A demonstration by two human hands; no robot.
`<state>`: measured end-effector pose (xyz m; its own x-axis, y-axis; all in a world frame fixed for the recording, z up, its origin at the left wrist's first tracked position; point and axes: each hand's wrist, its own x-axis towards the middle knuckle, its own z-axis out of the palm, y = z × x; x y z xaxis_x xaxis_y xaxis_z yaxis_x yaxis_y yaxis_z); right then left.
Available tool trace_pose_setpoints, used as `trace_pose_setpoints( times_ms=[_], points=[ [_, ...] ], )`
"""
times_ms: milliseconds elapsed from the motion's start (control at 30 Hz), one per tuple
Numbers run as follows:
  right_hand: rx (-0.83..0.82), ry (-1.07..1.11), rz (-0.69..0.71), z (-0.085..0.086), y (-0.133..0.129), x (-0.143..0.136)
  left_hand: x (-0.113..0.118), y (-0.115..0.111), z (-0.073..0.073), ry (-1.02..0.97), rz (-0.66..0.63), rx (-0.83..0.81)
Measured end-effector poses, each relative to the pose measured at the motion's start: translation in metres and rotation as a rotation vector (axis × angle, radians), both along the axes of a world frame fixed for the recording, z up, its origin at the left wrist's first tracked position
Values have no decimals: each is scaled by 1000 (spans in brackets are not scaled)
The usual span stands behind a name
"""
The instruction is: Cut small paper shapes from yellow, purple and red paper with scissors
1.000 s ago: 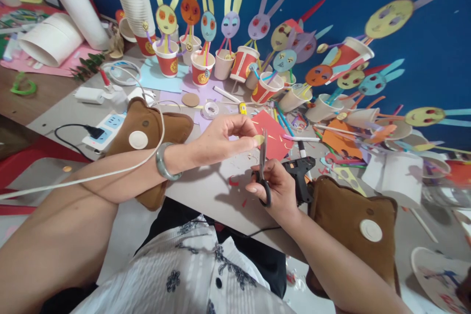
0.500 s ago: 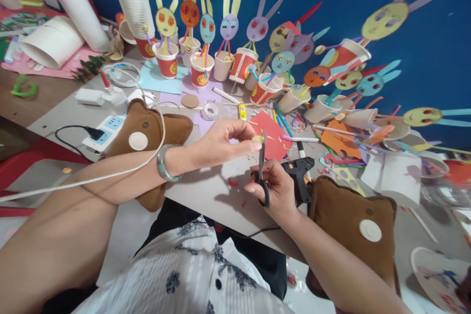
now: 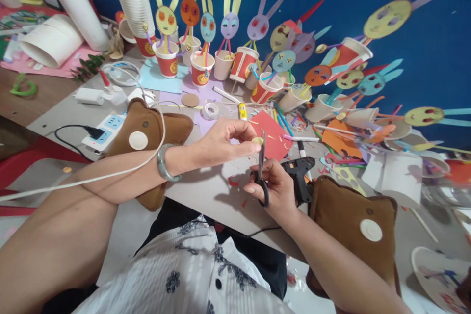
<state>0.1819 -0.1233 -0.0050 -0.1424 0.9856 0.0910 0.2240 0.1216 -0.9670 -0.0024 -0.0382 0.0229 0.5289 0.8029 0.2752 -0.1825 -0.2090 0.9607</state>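
Observation:
Between the thumb and fingers of my left hand [image 3: 224,144] is a small yellow paper piece [image 3: 258,141], partly covered by the fingertips. My right hand [image 3: 277,189] grips black-handled scissors [image 3: 262,176], their blades pointing up and lying right beside the yellow piece. Below and behind the blades lies a red paper sheet [image 3: 274,132] with thin yellow offcuts on it. A black glue gun [image 3: 300,171] rests just right of my right hand. Small red scraps [image 3: 233,181] lie on the table under my hands.
Paper cups with rabbit-faced figures [image 3: 208,29] line the back by the blue wall. A brown cushion [image 3: 353,225] sits at right, another brown cushion [image 3: 154,127] under my left arm. A white cable [image 3: 163,127] crosses that arm. A power strip [image 3: 106,130] and tape roll [image 3: 210,111] lie left.
Both hands stay in nearly the same place. The scissor blades look slightly closer together beside the yellow paper piece.

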Motion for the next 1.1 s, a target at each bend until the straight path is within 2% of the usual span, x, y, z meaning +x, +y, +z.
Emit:
trace_pose_setpoints(
  times_ms=[333, 633, 1100],
  points=[
    [27, 14, 14, -2, 0, 1, 0, -1, 0, 7, 25, 16],
    [47, -64, -22, -6, -2, 4, 1, -1, -1, 0, 44, 14],
    [45, -31, -9, -6, -2, 4, 1, -1, 0, -27, 54, 14]
  ],
)
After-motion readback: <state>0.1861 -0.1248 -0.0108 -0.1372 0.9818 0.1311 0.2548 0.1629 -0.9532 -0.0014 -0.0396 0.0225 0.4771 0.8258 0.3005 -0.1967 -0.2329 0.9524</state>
